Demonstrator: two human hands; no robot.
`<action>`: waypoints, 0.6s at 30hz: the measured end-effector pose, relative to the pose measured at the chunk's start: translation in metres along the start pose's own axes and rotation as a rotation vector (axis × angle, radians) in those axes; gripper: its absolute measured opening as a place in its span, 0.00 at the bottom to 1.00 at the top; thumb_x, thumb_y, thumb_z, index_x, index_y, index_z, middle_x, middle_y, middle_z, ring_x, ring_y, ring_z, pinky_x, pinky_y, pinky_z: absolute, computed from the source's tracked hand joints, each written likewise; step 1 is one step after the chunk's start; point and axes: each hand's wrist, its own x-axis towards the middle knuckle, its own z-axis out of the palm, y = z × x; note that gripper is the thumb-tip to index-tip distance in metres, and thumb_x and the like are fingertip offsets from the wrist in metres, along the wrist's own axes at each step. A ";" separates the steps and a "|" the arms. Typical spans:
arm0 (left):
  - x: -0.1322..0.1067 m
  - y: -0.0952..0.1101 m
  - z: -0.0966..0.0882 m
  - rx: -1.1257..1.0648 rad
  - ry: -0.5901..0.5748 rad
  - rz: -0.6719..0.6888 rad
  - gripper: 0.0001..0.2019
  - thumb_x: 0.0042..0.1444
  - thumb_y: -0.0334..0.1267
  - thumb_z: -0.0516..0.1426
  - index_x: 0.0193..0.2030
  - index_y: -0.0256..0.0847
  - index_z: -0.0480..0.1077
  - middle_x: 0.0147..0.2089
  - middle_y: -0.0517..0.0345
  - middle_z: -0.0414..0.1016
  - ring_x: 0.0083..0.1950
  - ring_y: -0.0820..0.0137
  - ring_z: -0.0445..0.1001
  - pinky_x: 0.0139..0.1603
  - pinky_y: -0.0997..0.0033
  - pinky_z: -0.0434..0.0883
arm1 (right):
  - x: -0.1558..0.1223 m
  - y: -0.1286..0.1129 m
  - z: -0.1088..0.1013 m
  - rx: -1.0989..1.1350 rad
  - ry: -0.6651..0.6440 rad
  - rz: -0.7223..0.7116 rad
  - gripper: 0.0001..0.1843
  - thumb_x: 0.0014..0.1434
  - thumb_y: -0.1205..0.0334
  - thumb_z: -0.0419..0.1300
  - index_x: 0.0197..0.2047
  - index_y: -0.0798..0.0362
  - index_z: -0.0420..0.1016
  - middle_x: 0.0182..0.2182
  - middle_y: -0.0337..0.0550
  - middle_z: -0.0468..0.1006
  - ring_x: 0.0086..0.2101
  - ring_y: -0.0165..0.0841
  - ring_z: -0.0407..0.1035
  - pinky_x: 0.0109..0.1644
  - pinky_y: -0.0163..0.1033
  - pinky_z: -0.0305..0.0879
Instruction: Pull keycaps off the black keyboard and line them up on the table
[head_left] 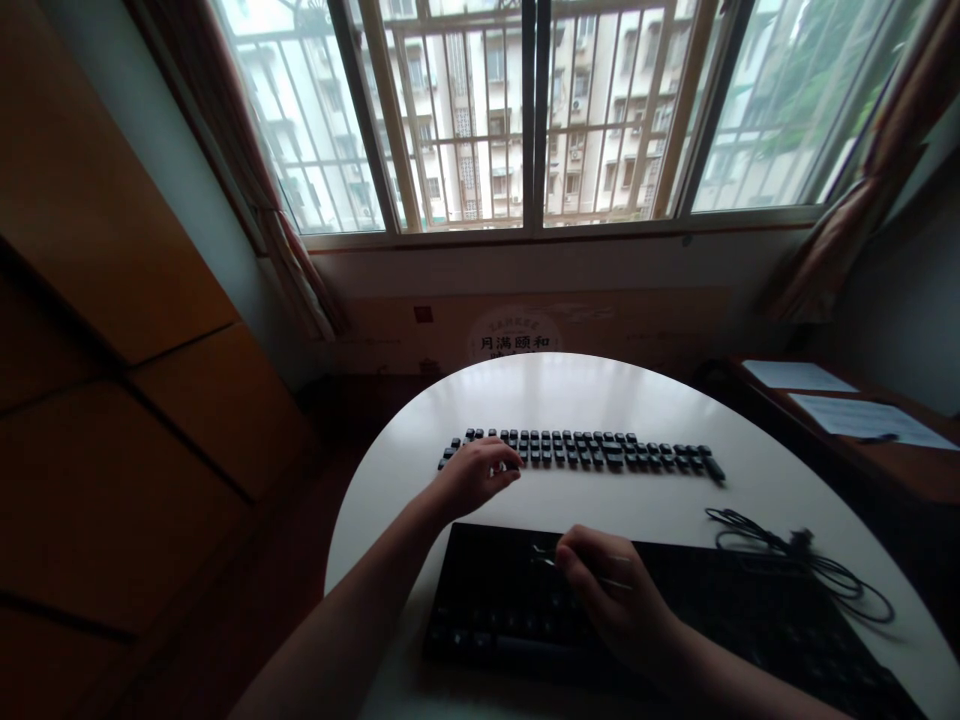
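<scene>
Head view: two bare hands are working over a round white table (442,415);
Left hand (476,478): it is reaching over the left end of the loose black keycaps (613,460); its fingers are curling with the thumb below; I cannot tell if they are pinching a keycap;
Right hand (619,592): its thumb and fingers are closing tight on a wire keycap puller (541,560); the wire ends are poking out to the left, over the keyboard;
Black keyboard (491,555): it is lying at the near side of the table, partly under the right hand;
Keycaps: many are sitting off the keyboard in neat rows behind it; some near keys (481,640) are sitting on it; the work is looking partway along; the far part is looking too dark for counting what is left;
Cable (801,541): it is lying coiled at the right.
</scene>
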 end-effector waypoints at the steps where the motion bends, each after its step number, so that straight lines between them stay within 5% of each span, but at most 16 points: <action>1: 0.000 0.000 0.000 0.001 -0.003 0.003 0.04 0.58 0.32 0.63 0.40 0.40 0.79 0.41 0.56 0.77 0.35 0.72 0.74 0.41 0.71 0.72 | 0.000 0.000 0.000 0.001 0.002 0.000 0.18 0.71 0.55 0.52 0.30 0.53 0.67 0.23 0.35 0.66 0.25 0.29 0.60 0.30 0.34 0.56; 18: -0.001 0.001 0.000 0.016 -0.044 -0.004 0.03 0.58 0.34 0.64 0.39 0.40 0.77 0.40 0.57 0.76 0.35 0.71 0.73 0.39 0.71 0.72 | 0.001 -0.004 0.000 -0.003 -0.014 -0.004 0.17 0.70 0.56 0.53 0.30 0.53 0.68 0.23 0.36 0.67 0.25 0.29 0.61 0.30 0.34 0.57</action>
